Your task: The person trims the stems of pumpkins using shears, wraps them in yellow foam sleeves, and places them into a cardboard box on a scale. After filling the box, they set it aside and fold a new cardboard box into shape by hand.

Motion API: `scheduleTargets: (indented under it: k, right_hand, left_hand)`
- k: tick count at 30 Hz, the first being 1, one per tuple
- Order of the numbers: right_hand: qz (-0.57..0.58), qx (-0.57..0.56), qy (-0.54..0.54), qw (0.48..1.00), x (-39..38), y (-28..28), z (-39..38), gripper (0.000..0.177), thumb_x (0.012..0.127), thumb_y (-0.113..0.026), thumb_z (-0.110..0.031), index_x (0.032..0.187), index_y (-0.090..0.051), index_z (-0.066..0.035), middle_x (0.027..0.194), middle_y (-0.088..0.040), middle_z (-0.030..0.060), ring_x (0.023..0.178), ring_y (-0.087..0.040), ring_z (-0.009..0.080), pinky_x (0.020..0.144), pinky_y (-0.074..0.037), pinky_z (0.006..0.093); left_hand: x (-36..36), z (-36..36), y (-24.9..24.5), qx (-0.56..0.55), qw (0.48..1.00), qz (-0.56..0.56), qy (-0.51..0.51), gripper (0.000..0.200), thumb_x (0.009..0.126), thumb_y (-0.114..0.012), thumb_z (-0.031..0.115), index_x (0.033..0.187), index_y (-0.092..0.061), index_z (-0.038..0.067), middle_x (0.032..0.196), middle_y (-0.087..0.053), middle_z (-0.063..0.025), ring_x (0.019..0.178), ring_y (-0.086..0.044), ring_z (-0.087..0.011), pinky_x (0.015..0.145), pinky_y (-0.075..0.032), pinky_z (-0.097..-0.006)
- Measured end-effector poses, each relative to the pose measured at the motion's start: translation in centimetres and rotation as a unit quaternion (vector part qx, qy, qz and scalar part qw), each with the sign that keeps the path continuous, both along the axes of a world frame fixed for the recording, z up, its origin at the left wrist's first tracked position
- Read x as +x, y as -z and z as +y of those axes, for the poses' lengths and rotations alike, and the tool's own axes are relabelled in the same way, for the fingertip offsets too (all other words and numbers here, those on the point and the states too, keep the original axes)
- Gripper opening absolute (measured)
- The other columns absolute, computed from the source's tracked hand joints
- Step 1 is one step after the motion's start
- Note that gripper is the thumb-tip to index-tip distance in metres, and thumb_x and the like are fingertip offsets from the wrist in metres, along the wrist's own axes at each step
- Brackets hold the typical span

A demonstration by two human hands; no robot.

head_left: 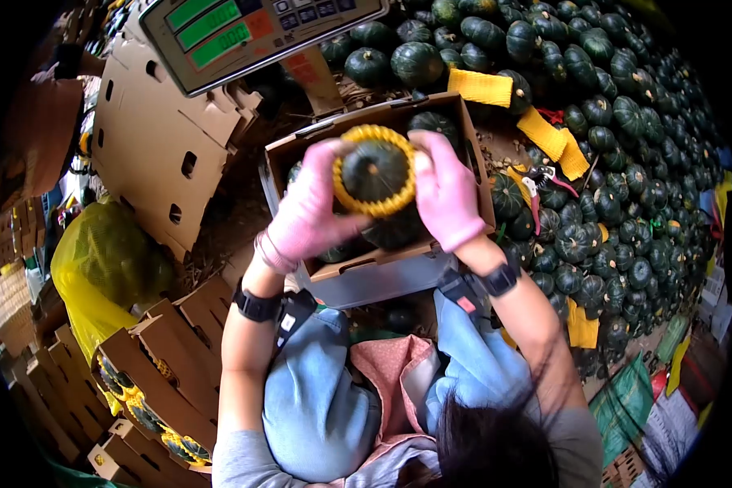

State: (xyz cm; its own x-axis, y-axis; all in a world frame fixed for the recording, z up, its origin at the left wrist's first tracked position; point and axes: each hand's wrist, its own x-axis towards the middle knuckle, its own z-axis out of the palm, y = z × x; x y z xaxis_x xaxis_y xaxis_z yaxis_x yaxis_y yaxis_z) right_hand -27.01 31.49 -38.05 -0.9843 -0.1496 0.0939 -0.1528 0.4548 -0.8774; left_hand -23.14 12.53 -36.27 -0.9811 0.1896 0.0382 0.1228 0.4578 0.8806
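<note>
A dark green pumpkin [374, 172] with a yellow foam net [376, 207] around its sides is held over an open cardboard box [477, 150]. My left hand [311, 199], in a pink knit glove and slightly blurred, grips the netted pumpkin from the left. From the other side my right hand [449, 195], gloved the same way, presses its fingers on the net. Inside the box, another green pumpkin [433, 124] shows behind my right hand, and more are partly hidden beneath the held one.
A scale display [268, 32] stands beyond the box. Loose pumpkins [626, 203] pile up on the right, with flat yellow nets [541, 134] and red-handled pruning shears [535, 185] nearby. Cardboard boxes [171, 342], a large cardboard sheet [159, 138] and a yellow mesh bag [110, 260] are left.
</note>
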Motion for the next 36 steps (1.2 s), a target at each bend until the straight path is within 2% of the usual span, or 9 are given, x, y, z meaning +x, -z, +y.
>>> scheduleTargets:
  k: [4, 11, 13, 17, 21, 24, 26, 30, 36]
  right_hand:
    - [0.016, 0.046, -0.019, 0.999, -0.6, 4.4, -1.1, 0.034, 0.079, -0.048, 0.001, 0.112, -0.051, -0.003, 0.114, -0.055, 0.0223, 0.099, -0.056, 0.0406, 0.085, -0.047, 0.0427]
    - [-0.023, 0.148, -0.278, 0.949, -6.4, 3.3, 2.0, 0.035, 0.080, -0.045, -0.004, 0.110, -0.062, -0.008, 0.107, -0.062, 0.0186, 0.098, -0.060, 0.0355, 0.087, -0.048, 0.0406]
    - [0.066, 0.254, -0.096, 0.960, -9.8, 0.6, 5.1, 0.029, 0.078, -0.048, -0.004, 0.095, -0.068, -0.014, 0.094, -0.066, 0.0111, 0.086, -0.064, 0.0313, 0.079, -0.052, 0.0394]
    - [0.222, 0.621, -0.077, 0.748, -16.2, 6.7, 12.7, 0.025, 0.081, -0.053, -0.014, 0.104, -0.059, -0.022, 0.122, -0.051, 0.0063, 0.102, -0.056, 0.0252, 0.070, -0.049, 0.0391]
    - [0.213, 0.612, -0.113, 0.754, -17.9, 8.6, 14.7, 0.011, 0.080, -0.054, -0.016, 0.088, -0.062, -0.015, 0.103, -0.059, 0.0030, 0.098, -0.057, 0.0219, 0.066, -0.047, 0.0365]
    - [0.251, 0.555, -0.150, 0.779, -15.8, 6.6, 13.9, 0.016, 0.078, -0.059, -0.017, 0.093, -0.061, -0.012, 0.091, -0.059, 0.0054, 0.092, -0.057, 0.0247, 0.066, -0.046, 0.0393]
    - [0.163, 0.382, -0.070, 0.907, -13.3, 4.3, 12.7, 0.013, 0.077, -0.061, -0.019, 0.084, -0.058, -0.008, 0.079, -0.055, 0.0113, 0.079, -0.057, 0.0293, 0.062, -0.044, 0.0411]
    - [0.061, 0.219, -0.042, 0.973, -5.1, -2.9, 10.0, 0.023, 0.074, -0.062, -0.026, 0.064, -0.055, -0.006, 0.066, -0.055, 0.0169, 0.065, -0.057, 0.0356, 0.057, -0.045, 0.0434]
    - [-0.135, -0.323, -0.233, 0.907, 0.1, -3.9, 5.0, 0.027, 0.090, -0.059, -0.027, 0.086, -0.062, 0.000, 0.067, -0.057, -0.0006, 0.063, -0.049, 0.0056, 0.056, -0.042, 0.0248]
  left_hand:
    - [-1.2, 0.5, 4.7, -0.242, 0.958, 0.148, -0.042, 0.071, 0.052, -0.078, 0.008, 0.115, -0.046, 0.010, 0.117, -0.050, -0.0185, 0.099, -0.054, -0.0373, 0.084, -0.045, -0.0449]
    - [-0.9, 0.2, 4.4, -0.365, 0.928, 0.074, -0.025, 0.079, 0.049, -0.083, 0.033, 0.117, -0.051, 0.010, 0.104, -0.057, -0.0078, 0.101, -0.053, -0.0275, 0.089, -0.036, -0.0420]
    - [1.0, 0.2, 3.7, -0.445, 0.893, 0.026, -0.061, 0.087, 0.051, -0.083, 0.038, 0.127, -0.047, 0.014, 0.115, -0.052, -0.0128, 0.106, -0.050, -0.0315, 0.093, -0.033, -0.0452]
    - [2.0, 0.1, 3.7, -0.490, 0.865, -0.088, -0.064, 0.078, 0.059, -0.078, 0.039, 0.128, -0.046, 0.019, 0.111, -0.052, -0.0160, 0.106, -0.050, -0.0311, 0.095, -0.031, -0.0481]
    - [1.1, -0.1, 1.5, -0.434, 0.895, -0.061, -0.086, 0.075, 0.050, -0.079, 0.030, 0.117, -0.050, 0.014, 0.104, -0.054, -0.0092, 0.101, -0.053, -0.0282, 0.095, -0.030, -0.0451]
    - [0.2, 1.1, -1.1, -0.314, 0.938, 0.098, -0.112, 0.071, 0.048, -0.082, 0.017, 0.110, -0.048, 0.011, 0.115, -0.054, -0.0131, 0.106, -0.052, -0.0314, 0.094, -0.035, -0.0421]
    - [-2.0, 1.6, -0.2, -0.210, 0.961, 0.179, 0.005, 0.069, 0.051, -0.082, 0.015, 0.112, -0.048, 0.009, 0.120, -0.051, -0.0174, 0.111, -0.050, -0.0356, 0.096, -0.037, -0.0444]
    - [-3.1, 4.2, 0.0, -0.376, 0.905, 0.187, 0.063, 0.052, 0.066, -0.076, 0.021, 0.113, -0.056, 0.011, 0.126, -0.048, -0.0165, 0.114, -0.046, -0.0378, 0.092, -0.040, -0.0462]
    - [0.4, 6.9, -0.4, 0.183, 0.979, -0.091, 0.019, 0.034, 0.089, -0.055, 0.024, 0.113, -0.052, 0.000, 0.102, -0.058, -0.0105, 0.088, -0.057, -0.0221, 0.078, -0.044, -0.0298]
